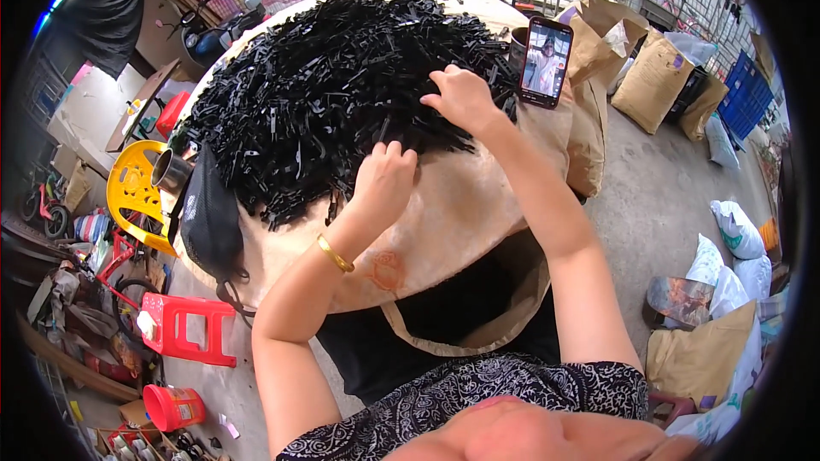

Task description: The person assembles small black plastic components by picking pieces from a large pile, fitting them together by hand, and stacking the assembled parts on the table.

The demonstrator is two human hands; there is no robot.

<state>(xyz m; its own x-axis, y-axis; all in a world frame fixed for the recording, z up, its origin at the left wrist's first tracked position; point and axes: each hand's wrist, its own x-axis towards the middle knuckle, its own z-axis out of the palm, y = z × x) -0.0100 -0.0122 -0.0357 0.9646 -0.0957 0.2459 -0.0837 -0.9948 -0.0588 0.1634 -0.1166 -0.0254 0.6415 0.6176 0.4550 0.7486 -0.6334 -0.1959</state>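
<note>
Black clips (333,77), slim and apparently plastic, lay in one broad, loose heap on the pale-covered table (478,196), to the left of the phone (547,64). The left hand (386,179) was farther left of the phone and nearer the person, fingers bent down at the heap's near edge. One narrow piece stuck up just beyond those fingertips, but whether that grip had closed on it I could not tell. The right hand (468,102) was just to the phone's left, over the heap, thumb and forefinger pointing in toward the pieces; its grip I could not judge either, since nothing showed clearly between the digits.

Each piece seemed likely to weigh next to nothing and to be stiff, perhaps with a little spring along its length. The glossy surfaces suggested a smooth, slightly slippery feel, and the thin ends looked the likeliest to bend or snap under a hard squeeze. They overlapped at every angle, so a lifted one could well have dragged its neighbours. A light pinch across the flat middle looked the surest hold, with loose ones at the near fringe, left of the phone, easier to single out than any deeper in.
</note>
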